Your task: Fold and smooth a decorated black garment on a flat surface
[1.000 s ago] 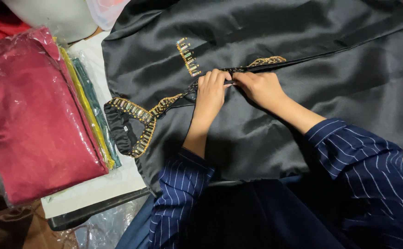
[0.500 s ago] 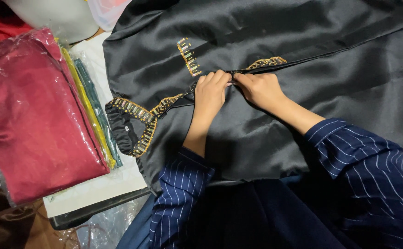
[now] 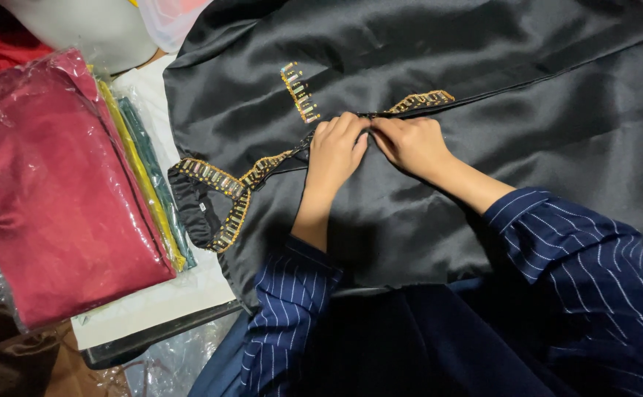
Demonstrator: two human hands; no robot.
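A black satin garment (image 3: 424,66) with a soft sheen lies spread flat, edged along its neckline and front opening with gold beaded trim (image 3: 227,187); a short separate strip of the same trim sits on the chest, far left of the hands. The fingers (image 3: 340,126) of the left hand (image 3: 336,151) are curled and pressed together, pinching the fabric edge at the front opening. The fingers (image 3: 387,129) of the right hand (image 3: 413,145) are likewise curled and closed on the same edge, fingertips of both hands nearly touching. The garment extends beneath and around both hands on every side. Navy pinstriped sleeves (image 3: 556,242) cover the forearms. At left, a bagged red garment (image 3: 49,184) tops a stack of bagged clothing on the desk (image 3: 156,334).
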